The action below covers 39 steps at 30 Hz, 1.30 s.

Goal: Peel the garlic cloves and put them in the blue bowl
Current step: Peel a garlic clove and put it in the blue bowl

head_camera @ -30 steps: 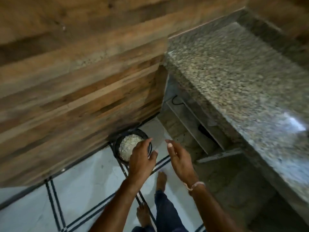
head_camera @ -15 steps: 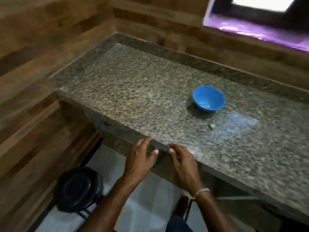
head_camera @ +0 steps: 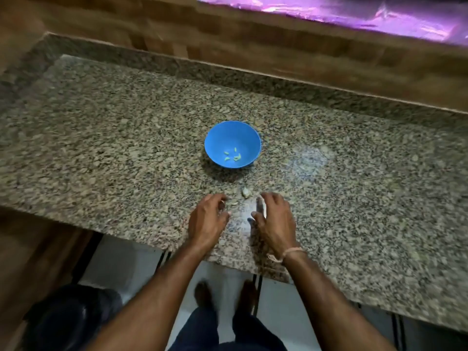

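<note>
A head-worn camera looks down on a speckled granite counter [head_camera: 126, 138]. A round blue bowl [head_camera: 233, 144] stands upright near the middle of it, open side up. In the near part of its bottom lie a few small pale peeled cloves [head_camera: 232, 157]. They are slim and longish and point different ways: the farthest one has its long axis running near to far, and the others lie slanted or nearly left to right.

Just near of the bowl, apart from it, a small pale garlic piece [head_camera: 245, 192] sits on the stone; it is too small and blurred to tell which way it points.

Two bare hands are over the near edge of the counter, palms down, either side of that piece. The left hand [head_camera: 207, 219] has its fingers loosely curled with nothing visible in them. The right hand [head_camera: 274, 219] has its fingers gently curved and slightly apart, holding nothing. A pale thread [head_camera: 291, 253] circles the right wrist.

A black bin [head_camera: 63, 317] stands on the floor at near left.
</note>
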{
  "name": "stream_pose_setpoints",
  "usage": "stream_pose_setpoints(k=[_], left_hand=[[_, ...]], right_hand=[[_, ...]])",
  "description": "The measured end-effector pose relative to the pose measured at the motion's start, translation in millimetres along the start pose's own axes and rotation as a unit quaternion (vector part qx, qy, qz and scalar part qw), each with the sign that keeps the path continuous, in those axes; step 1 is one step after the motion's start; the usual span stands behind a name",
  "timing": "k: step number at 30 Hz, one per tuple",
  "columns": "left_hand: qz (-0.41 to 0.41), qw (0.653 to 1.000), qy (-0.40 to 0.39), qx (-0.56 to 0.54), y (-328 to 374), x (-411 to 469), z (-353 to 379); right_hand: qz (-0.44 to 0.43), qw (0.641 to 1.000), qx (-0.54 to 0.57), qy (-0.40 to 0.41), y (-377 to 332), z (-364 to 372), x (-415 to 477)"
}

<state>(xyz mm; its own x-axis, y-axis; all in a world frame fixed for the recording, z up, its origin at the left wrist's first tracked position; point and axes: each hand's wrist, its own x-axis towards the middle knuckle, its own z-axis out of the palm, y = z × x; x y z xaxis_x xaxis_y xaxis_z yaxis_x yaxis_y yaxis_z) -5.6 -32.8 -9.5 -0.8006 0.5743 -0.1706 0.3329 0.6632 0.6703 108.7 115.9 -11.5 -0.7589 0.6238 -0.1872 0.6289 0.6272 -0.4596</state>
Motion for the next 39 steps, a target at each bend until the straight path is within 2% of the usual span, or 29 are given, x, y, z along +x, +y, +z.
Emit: stream_pose_setpoints(k=[4, 9, 14, 17, 21, 24, 26, 29, 31, 34, 36, 37, 38, 39], left_hand=[[0.042, 0.998, -0.017, 0.038, 3, 26, 16], [0.054, 0.997, -0.002, 0.056, 8, 36, 20], [0.053, 0.995, 0.088, 0.016, 30, 48, -4], [0.082, 0.986, 0.144, 0.025, 48, 82, -21], [0.104, 0.984, 0.125, 0.076, 53, 123, -30], [0.166, 0.974, 0.141, 0.062, 53, 112, -26], [0.218, 0.972, 0.085, 0.032, 45, 87, -9], [0.214, 0.975, -0.046, 0.048, 22, 62, 24], [0.214, 0.974, -0.054, 0.049, 14, 64, 36], [0.143, 0.988, -0.038, -0.039, 20, 68, 38], [0.014, 0.982, -0.046, -0.184, 26, 66, 39], [-0.064, 0.956, -0.064, -0.28, 30, 63, 38], [-0.138, 0.908, -0.09, -0.386, 35, 60, 36], [-0.196, 0.846, -0.116, -0.483, 40, 56, 35]], right_hand=[[0.015, 0.998, -0.046, -0.031, -6, -6, 30], [0.046, 0.996, -0.067, -0.049, -11, -6, 50], [0.059, 0.995, -0.07, -0.037, -12, -1, 52], [0.071, 0.994, -0.072, -0.036, -14, 2, 53], [0.079, 0.995, -0.056, -0.035, -14, 1, 53], [0.08, 0.995, -0.048, -0.024, -13, 1, 52], [0.079, 0.996, -0.047, -0.018, -11, 2, 52], [0.071, 0.997, -0.043, -0.009, -7, 5, 51], [0.059, 0.998, -0.032, -0.007, -3, 6, 49], [0.034, 0.999, -0.029, -0.023, 5, 2, 48], [0.024, 0.999, -0.001, -0.03, 15, -1, 47], [0.018, 0.998, 0.052, -0.022, 20, -2, 46], [0.018, 0.989, 0.144, -0.01, 24, -4, 44], [0.025, 0.966, 0.256, 0.001, 27, -6, 41]])
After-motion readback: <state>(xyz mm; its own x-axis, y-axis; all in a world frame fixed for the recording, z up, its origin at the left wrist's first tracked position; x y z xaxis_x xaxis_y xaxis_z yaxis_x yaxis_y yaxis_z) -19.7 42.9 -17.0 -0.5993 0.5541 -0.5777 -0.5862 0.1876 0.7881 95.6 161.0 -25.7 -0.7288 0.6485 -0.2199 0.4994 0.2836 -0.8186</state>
